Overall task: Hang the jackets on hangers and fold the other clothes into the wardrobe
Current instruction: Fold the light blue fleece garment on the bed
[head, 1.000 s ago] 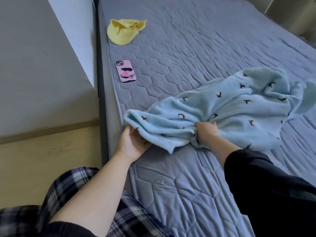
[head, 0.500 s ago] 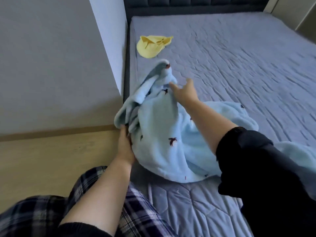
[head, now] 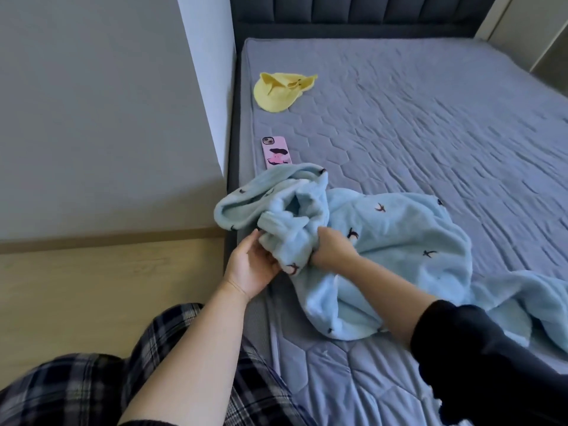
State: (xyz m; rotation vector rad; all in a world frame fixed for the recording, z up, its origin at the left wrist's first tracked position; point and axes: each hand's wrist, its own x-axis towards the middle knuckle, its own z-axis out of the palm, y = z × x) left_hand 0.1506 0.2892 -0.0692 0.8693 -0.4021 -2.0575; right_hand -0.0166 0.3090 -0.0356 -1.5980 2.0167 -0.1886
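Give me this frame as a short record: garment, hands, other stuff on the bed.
garment: blue fleece garment, bunched on the mattress near its left edge
left hand: grips a fold of it
right hand: grips it beside the left
phone: pink case, camera side up, just beyond the garment
yellow cloth: farther up, toward the headboard
hangers: none in view

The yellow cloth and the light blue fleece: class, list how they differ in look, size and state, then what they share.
The yellow cloth is plain; the light blue fleece carries small dark bird shapes. The yellow cloth is far smaller than the fleece. The yellow cloth lies untouched; the left hand and right hand grip the fleece. Both lie on the grey mattress.
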